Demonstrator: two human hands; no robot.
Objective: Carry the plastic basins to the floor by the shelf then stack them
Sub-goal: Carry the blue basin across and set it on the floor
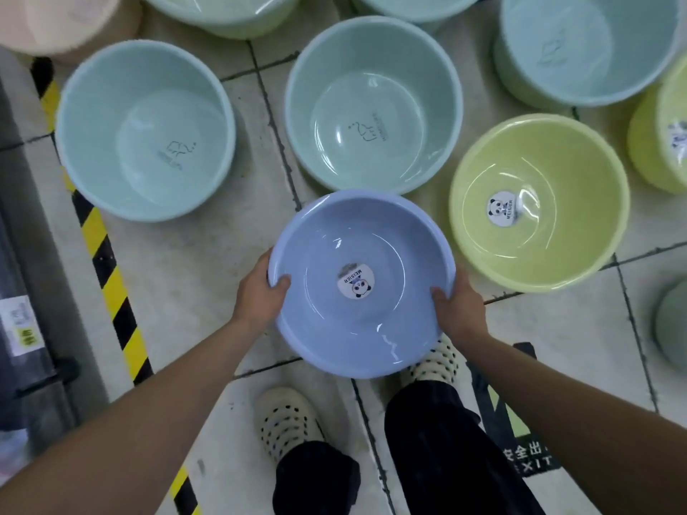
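Observation:
I hold a lavender-blue basin (371, 328) with a panda sticker above the tiled floor, in front of my feet. My left hand (260, 295) grips its left rim, thumb inside. My right hand (459, 310) grips its right rim the same way. On the floor ahead stand a pale teal basin (145, 105) at the left, another teal basin (371, 68) in the middle and a yellow-green basin (539, 161) with a panda sticker at the right. The held basin's far rim overlaps the middle teal basin in view.
More basins line the top edge: a pink one (55, 20), a green one (223, 9), a stacked blue-on-green one (587, 42) and a yellow-green one (661, 135). Yellow-black hazard tape (107, 276) runs along the shelf base (33, 254) at left. A grey-green basin (673, 325) sits at right.

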